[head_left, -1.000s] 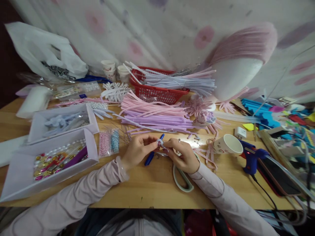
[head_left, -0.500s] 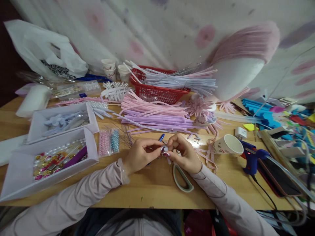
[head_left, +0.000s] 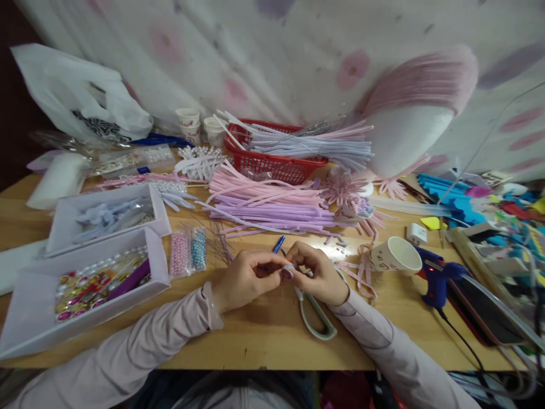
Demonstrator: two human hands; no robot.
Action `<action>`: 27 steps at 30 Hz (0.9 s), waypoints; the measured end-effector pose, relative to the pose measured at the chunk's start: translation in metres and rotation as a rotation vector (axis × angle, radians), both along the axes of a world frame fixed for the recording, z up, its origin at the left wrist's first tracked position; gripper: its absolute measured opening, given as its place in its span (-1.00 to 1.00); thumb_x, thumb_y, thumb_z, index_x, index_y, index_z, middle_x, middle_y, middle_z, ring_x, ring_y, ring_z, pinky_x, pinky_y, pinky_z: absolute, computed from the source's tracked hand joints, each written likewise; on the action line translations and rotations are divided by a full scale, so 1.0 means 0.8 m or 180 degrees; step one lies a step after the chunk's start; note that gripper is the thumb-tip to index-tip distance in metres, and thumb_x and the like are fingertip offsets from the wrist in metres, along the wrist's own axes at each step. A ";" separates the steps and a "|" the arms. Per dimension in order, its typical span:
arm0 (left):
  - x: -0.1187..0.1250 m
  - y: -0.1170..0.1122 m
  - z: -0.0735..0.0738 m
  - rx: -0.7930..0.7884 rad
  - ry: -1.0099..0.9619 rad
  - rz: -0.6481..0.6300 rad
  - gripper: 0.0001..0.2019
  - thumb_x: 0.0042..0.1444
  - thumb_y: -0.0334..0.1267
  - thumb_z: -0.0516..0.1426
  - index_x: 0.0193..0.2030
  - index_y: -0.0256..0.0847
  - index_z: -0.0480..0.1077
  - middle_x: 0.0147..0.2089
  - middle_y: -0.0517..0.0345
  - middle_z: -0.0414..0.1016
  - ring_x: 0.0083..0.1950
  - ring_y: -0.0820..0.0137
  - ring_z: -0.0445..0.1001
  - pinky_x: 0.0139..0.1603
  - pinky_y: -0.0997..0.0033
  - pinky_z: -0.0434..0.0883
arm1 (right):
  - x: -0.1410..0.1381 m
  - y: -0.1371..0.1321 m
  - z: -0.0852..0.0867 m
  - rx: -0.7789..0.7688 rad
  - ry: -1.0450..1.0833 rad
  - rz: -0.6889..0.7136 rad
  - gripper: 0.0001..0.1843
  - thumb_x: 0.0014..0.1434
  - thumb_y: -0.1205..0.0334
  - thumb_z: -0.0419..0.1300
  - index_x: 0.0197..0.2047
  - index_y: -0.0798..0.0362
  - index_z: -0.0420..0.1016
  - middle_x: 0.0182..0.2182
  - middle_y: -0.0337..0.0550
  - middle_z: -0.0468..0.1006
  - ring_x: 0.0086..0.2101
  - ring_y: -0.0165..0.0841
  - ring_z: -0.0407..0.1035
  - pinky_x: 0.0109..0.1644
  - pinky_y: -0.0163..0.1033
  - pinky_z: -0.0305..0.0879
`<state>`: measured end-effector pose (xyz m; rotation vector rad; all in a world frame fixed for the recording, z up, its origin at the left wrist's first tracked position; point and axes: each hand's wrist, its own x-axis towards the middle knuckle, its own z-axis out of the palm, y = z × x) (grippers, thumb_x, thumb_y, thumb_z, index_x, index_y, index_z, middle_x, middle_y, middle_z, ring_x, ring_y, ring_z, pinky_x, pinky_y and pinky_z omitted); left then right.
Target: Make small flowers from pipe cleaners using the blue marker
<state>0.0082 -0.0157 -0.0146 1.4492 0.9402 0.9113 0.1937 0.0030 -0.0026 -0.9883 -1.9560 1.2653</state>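
Note:
My left hand (head_left: 244, 278) and my right hand (head_left: 320, 276) meet above the wooden table (head_left: 264, 332), fingertips pinched together on one small pale piece (head_left: 288, 268) with a shiny bit on it. What the piece is I cannot make out. Just under the right hand lie scissors with pale green handles (head_left: 317, 316). A blue pen (head_left: 278, 245) pokes out behind the fingers. A heap of pink and lilac pipe cleaners (head_left: 272, 203) lies just beyond the hands.
Two white trays (head_left: 25, 318) of gems and trims stand at the left, bead packets (head_left: 188, 251) beside them. A red basket (head_left: 276, 162) sits at the back. On the right are a paper cup (head_left: 395, 255), a blue glue gun (head_left: 436, 278), a phone (head_left: 483, 309) and foam scraps.
Both hands have dropped a little toward the table and closed tighter on the small piece. The scissors' handle now shows more fully under the right hand.

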 end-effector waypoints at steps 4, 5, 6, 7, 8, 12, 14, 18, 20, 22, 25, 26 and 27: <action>0.000 0.002 -0.001 -0.0269 -0.0254 -0.0082 -0.78 0.04 -0.27 0.17 -0.20 -0.31 0.53 -0.30 0.05 0.57 -0.29 0.39 0.49 -0.25 0.48 0.42 | 0.000 0.003 0.003 -0.0288 0.0232 0.0105 -0.67 0.11 0.00 0.23 -0.31 0.11 0.31 -0.53 -0.26 0.39 -0.56 -0.51 0.24 -0.50 -0.39 0.16; 0.000 0.002 -0.001 -0.0271 -0.0269 -0.0070 -0.78 0.03 -0.26 0.18 -0.20 -0.31 0.53 -0.27 0.03 0.57 -0.27 0.38 0.50 -0.23 0.47 0.43 | -0.001 0.003 0.003 -0.0387 0.0294 0.0129 -0.64 0.08 -0.02 0.26 -0.30 0.10 0.29 -0.53 -0.27 0.37 -0.55 -0.51 0.23 -0.49 -0.40 0.16; 0.001 0.003 -0.001 -0.0229 -0.0254 -0.0052 -0.79 0.02 -0.27 0.19 -0.20 -0.30 0.53 -0.24 0.02 0.58 -0.24 0.37 0.51 -0.20 0.47 0.43 | -0.002 0.003 0.003 -0.0486 0.0352 0.0162 -0.61 0.05 -0.03 0.28 -0.29 0.09 0.27 -0.52 -0.29 0.35 -0.55 -0.51 0.22 -0.49 -0.40 0.16; 0.000 0.003 -0.001 -0.0165 -0.0222 -0.0033 -0.79 0.02 -0.27 0.20 -0.21 -0.30 0.54 -0.22 0.02 0.58 -0.22 0.36 0.51 -0.19 0.46 0.43 | -0.003 0.002 0.003 -0.0575 0.0408 0.0200 -0.59 0.03 -0.04 0.29 -0.29 0.08 0.25 -0.51 -0.31 0.33 -0.54 -0.51 0.21 -0.49 -0.40 0.16; 0.000 0.003 0.000 -0.0103 -0.0191 -0.0020 -0.79 0.01 -0.27 0.21 -0.22 -0.29 0.54 -0.21 0.02 0.58 -0.21 0.35 0.52 -0.18 0.46 0.43 | -0.003 0.002 0.002 -0.0629 0.0452 0.0225 -0.58 0.03 -0.04 0.29 -0.28 0.07 0.23 -0.51 -0.32 0.31 -0.54 -0.52 0.20 -0.50 -0.41 0.15; -0.001 0.003 0.003 0.0059 -0.0098 0.0058 -0.80 0.01 -0.27 0.21 -0.23 -0.28 0.55 -0.23 0.03 0.60 -0.25 0.36 0.52 -0.24 0.48 0.44 | -0.004 -0.002 -0.002 -0.0149 0.0371 0.0106 -0.67 0.10 0.03 0.25 -0.28 0.05 0.23 -0.51 -0.32 0.31 -0.57 -0.53 0.20 -0.53 -0.41 0.14; -0.002 0.003 0.006 0.0098 -0.0020 0.0090 -0.81 0.00 -0.29 0.21 -0.23 -0.27 0.55 -0.25 0.05 0.60 -0.29 0.39 0.51 -0.31 0.52 0.43 | -0.003 -0.002 -0.003 0.0413 0.0230 0.0050 -0.74 0.12 0.08 0.24 -0.30 0.06 0.27 -0.52 -0.32 0.32 -0.58 -0.52 0.22 -0.53 -0.41 0.15; -0.002 0.004 0.008 0.0032 -0.0052 0.0092 -0.83 0.00 -0.30 0.19 -0.26 -0.27 0.54 -0.28 0.06 0.60 -0.30 0.39 0.51 -0.32 0.51 0.43 | -0.001 -0.001 -0.004 0.1207 -0.0139 -0.0025 -0.82 0.17 0.14 0.19 -0.32 0.05 0.31 -0.55 -0.28 0.39 -0.58 -0.50 0.27 -0.52 -0.40 0.19; -0.002 0.006 0.006 -0.0047 -0.0149 0.0109 -0.84 0.00 -0.31 0.18 -0.27 -0.28 0.52 -0.29 0.06 0.59 -0.31 0.40 0.51 -0.29 0.49 0.44 | 0.001 0.001 -0.004 0.1364 -0.0326 -0.0058 -0.82 0.18 0.13 0.16 -0.32 0.05 0.31 -0.55 -0.26 0.42 -0.58 -0.48 0.29 -0.51 -0.39 0.21; -0.002 0.008 0.003 -0.0151 -0.0207 0.0099 -0.85 0.00 -0.32 0.17 -0.27 -0.29 0.50 -0.31 0.07 0.56 -0.33 0.43 0.49 -0.30 0.49 0.43 | 0.003 0.003 -0.005 0.1514 -0.0476 -0.0042 -0.81 0.20 0.11 0.14 -0.32 0.05 0.30 -0.58 -0.26 0.43 -0.59 -0.47 0.30 -0.51 -0.39 0.20; -0.002 0.011 -0.001 -0.0274 -0.0271 -0.0013 -0.87 0.00 -0.33 0.16 -0.29 -0.29 0.45 -0.37 0.15 0.49 -0.37 0.48 0.42 -0.34 0.54 0.39 | 0.006 0.005 -0.006 0.1707 -0.0592 0.0016 -0.79 0.28 0.09 0.03 -0.31 0.05 0.29 -0.61 -0.26 0.40 -0.61 -0.46 0.26 -0.52 -0.37 0.16; -0.002 0.012 -0.001 -0.0319 -0.0306 -0.0076 -0.88 0.00 -0.33 0.16 -0.29 -0.28 0.43 -0.39 0.19 0.45 -0.39 0.51 0.39 -0.36 0.56 0.37 | 0.006 0.005 -0.006 0.1697 -0.0600 0.0029 -0.76 0.31 0.10 -0.03 -0.31 0.05 0.29 -0.62 -0.27 0.39 -0.62 -0.46 0.24 -0.52 -0.36 0.15; -0.002 0.012 0.000 -0.0381 -0.0345 -0.0143 -0.89 0.01 -0.32 0.16 -0.30 -0.27 0.40 -0.41 0.22 0.41 -0.41 0.52 0.36 -0.40 0.58 0.36 | 0.006 0.005 -0.006 0.1630 -0.0593 0.0038 -0.74 0.33 0.11 -0.08 -0.32 0.05 0.28 -0.62 -0.27 0.37 -0.62 -0.46 0.22 -0.52 -0.35 0.14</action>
